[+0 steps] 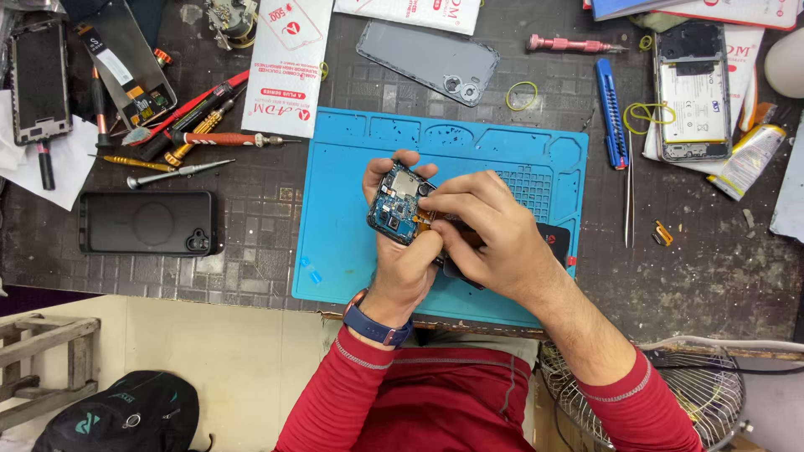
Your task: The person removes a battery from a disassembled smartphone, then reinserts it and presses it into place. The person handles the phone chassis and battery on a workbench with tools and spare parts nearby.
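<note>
- Opened phone (400,203): back cover off, blue circuit board bare, a silver shield near its top end, small dark chips below, an orange flex strip at its right edge.
- Held in the air above the blue repair mat (352,226), near the mat's middle, tilted with the top end away from the body.
- Left hand (404,251) wrapped round the phone from below and behind, fingers curled shut on its far edge, thumb against the near side; blue wristband at the wrist.
- Right hand (490,230) lying over the phone's lower half, fingers bent, fingertips pinched together on the orange strip just right of the board; cannot tell whether anything small sits between them.
- Lower part of the phone hidden under the right hand.
- Black card-like piece (554,241) flat on the mat, just under the right hand.
- Black phone case (148,223) lying open side up on the dark table left of the mat, hollow.
- Second opened phone (693,90) at the upper right, face down, battery showing inside its frame.
- Grey back cover (427,60) beyond the mat, screwdrivers (197,134) off to the upper left.
</note>
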